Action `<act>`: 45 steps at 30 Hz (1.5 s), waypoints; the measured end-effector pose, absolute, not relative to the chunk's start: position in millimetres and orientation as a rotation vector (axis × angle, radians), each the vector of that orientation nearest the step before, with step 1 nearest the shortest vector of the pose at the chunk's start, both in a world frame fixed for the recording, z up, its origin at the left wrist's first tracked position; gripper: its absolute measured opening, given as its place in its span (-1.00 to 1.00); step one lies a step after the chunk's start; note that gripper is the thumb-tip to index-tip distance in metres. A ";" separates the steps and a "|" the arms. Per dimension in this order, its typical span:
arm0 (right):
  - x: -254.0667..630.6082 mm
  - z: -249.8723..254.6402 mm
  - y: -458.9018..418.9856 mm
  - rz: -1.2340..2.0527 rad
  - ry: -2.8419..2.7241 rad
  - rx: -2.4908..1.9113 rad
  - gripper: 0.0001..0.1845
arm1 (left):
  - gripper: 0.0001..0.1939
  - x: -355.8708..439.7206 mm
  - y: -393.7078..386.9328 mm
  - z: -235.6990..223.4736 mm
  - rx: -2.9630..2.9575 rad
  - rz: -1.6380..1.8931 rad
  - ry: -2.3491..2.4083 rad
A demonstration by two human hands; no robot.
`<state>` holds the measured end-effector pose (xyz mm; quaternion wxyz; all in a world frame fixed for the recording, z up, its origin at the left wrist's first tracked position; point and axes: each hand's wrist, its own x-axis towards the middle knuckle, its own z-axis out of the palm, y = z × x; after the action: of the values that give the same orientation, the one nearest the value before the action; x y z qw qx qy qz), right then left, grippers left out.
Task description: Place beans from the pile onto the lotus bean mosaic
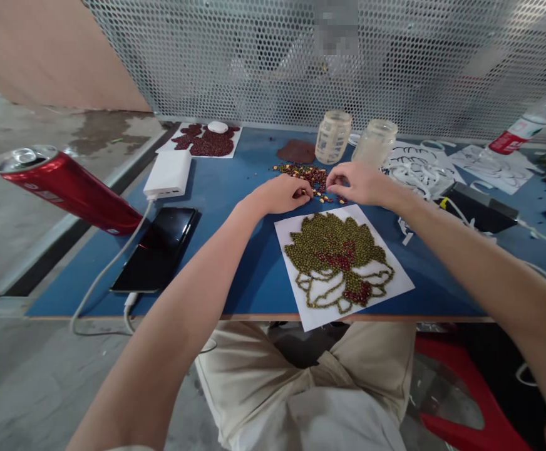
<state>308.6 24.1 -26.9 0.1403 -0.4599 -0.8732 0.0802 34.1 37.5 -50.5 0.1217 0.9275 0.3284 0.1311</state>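
Both of my hands rest on a loose pile of mixed red, green and yellow beans (307,175) on the blue table (235,250). My left hand (282,193) has its fingers curled down into the near edge of the pile. My right hand (356,181) pinches at beans beside it; what its fingertips hold is too small to tell. Just in front of the hands lies a white sheet (397,285) bearing a lotus picture (336,260) made of green and red beans.
Two glass jars (332,136) (374,143) stand behind the pile. A phone (158,248) wired to a white power bank (168,173) lies at left, near a tilted red can (64,185). Another bean sheet (206,141), paper cutouts (418,166) and a bottle (533,125) lie around.
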 end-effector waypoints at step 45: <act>281.2 -33.3 -130.4 0.849 -2.480 -1.249 -0.80 | -0.66 34.6 30.5 -46.6 2.649 0.373 1.043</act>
<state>281.2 -130.4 -33.3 0.1189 -0.4271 -0.8481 0.2902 34.6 30.5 -46.6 0.1346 0.9142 0.3600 0.1288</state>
